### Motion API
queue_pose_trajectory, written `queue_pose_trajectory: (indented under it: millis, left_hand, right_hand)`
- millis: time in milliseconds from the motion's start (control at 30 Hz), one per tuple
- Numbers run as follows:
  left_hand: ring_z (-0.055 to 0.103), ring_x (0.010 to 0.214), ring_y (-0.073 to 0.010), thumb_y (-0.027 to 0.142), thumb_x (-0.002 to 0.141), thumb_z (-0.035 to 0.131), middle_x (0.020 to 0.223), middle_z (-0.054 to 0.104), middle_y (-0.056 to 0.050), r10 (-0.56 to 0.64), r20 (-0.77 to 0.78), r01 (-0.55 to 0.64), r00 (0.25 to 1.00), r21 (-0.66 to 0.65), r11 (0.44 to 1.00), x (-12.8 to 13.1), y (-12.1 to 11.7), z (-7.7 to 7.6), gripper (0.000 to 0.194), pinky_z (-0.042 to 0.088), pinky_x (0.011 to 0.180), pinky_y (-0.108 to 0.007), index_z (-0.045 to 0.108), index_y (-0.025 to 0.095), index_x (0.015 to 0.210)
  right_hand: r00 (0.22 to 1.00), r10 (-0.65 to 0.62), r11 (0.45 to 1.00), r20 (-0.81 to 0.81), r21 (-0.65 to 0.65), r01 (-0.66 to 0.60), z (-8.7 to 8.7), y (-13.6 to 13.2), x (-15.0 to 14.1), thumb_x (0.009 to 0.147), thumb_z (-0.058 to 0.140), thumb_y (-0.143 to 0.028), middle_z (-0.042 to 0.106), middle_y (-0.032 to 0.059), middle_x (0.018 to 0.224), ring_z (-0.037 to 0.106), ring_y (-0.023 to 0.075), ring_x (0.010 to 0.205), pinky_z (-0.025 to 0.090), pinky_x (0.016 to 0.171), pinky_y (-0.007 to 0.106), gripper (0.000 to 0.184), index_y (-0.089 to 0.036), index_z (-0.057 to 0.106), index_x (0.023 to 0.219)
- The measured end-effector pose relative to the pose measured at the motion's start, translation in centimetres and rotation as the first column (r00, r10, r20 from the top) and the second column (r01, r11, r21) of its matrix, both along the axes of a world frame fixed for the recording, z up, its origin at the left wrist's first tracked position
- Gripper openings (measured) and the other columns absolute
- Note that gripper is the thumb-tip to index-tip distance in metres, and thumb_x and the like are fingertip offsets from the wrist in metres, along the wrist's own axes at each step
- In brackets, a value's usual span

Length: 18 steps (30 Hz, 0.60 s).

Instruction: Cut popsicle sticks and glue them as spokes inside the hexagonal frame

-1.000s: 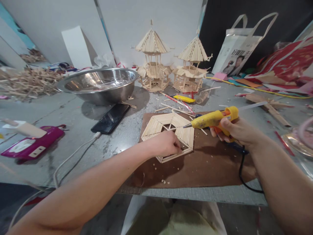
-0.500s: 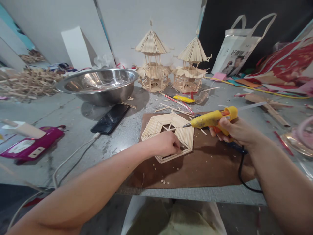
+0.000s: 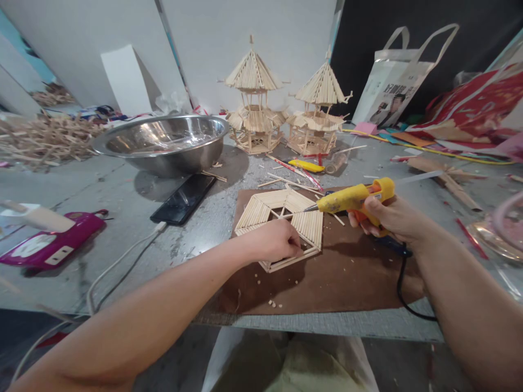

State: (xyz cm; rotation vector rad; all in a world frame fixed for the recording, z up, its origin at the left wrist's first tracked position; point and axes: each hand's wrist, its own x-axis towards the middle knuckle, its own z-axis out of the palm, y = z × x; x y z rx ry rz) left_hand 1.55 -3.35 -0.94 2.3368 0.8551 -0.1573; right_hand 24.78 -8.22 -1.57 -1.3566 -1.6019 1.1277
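A six-sided frame of pale wooden sticks [image 3: 307, 224] lies on a brown board [image 3: 327, 288], with several of its sections filled by close rows of sticks. My left hand [image 3: 281, 239] rests over the frame's near side, fingers curled in; whatever they pinch is hidden beneath the hand. In my right hand [image 3: 382, 215] is a yellow hot glue gun [image 3: 347, 198], its metal nozzle pointing left just above the frame's middle. A clear glue stick [image 3: 420, 177] juts from the back of the gun.
Two stick pagodas [image 3: 254, 117] stand at the back. To the left are a steel bowl [image 3: 175, 158], a phone [image 3: 183, 198] on a cable, a purple power strip [image 3: 53, 239] and a heap of sticks [image 3: 44, 139]. A yellow cutter [image 3: 306, 165] and loose sticks lie beyond the board.
Both hands, the glue gun and the stick frame hold nearly the same places. Only a slight shift of the whole view shows.
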Motion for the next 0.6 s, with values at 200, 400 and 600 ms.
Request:
queue_pose_trajectory:
  millis: [200, 400, 600]
  left_hand:
    - [0.044, 0.051, -0.0088, 0.026, 0.063, 0.047, 0.056, 0.057, 0.001, -0.004, -0.003, 0.004, 1.000, 0.009, 1.000, 0.02, 0.01, -0.06, 0.022, 0.028, 0.049, -0.020, 0.065, 0.015, 0.070]
    - [0.045, 0.052, -0.0091, 0.026, 0.062, 0.048, 0.057, 0.057, 0.000, 0.008, -0.004, -0.008, 1.000, -0.004, 1.000, 0.04, -0.02, -0.03, 0.022, 0.029, 0.050, -0.020, 0.065, 0.015, 0.070]
    - [0.044, 0.050, -0.0084, 0.026, 0.063, 0.048, 0.056, 0.057, 0.001, -0.005, 0.003, 0.005, 1.000, 0.016, 1.000, 0.01, 0.06, -0.19, 0.019, 0.028, 0.048, -0.020, 0.064, 0.015, 0.067]
  right_hand:
    - [1.000, 0.005, 1.000, 0.010, -0.008, -0.005, -0.04, 0.03, 0.03, 0.069, 0.038, -0.058, 0.055, 0.0019, 0.061, 0.039, 0.0053, 0.035, 0.027, 0.029, 0.018, 0.047, -0.017, 0.054, 0.084]
    - [1.000, 0.008, 1.000, 0.009, -0.021, -0.008, 0.15, 0.00, -0.11, 0.067, 0.039, -0.059, 0.054, 0.0023, 0.060, 0.039, 0.0051, 0.035, 0.026, 0.028, 0.018, 0.049, -0.015, 0.053, 0.083]
    - [1.000, 0.010, 0.999, 0.007, -0.030, -0.009, 0.20, -0.03, -0.16, 0.068, 0.038, -0.059, 0.053, 0.0022, 0.061, 0.039, 0.0047, 0.035, 0.026, 0.029, 0.018, 0.047, -0.016, 0.052, 0.081]
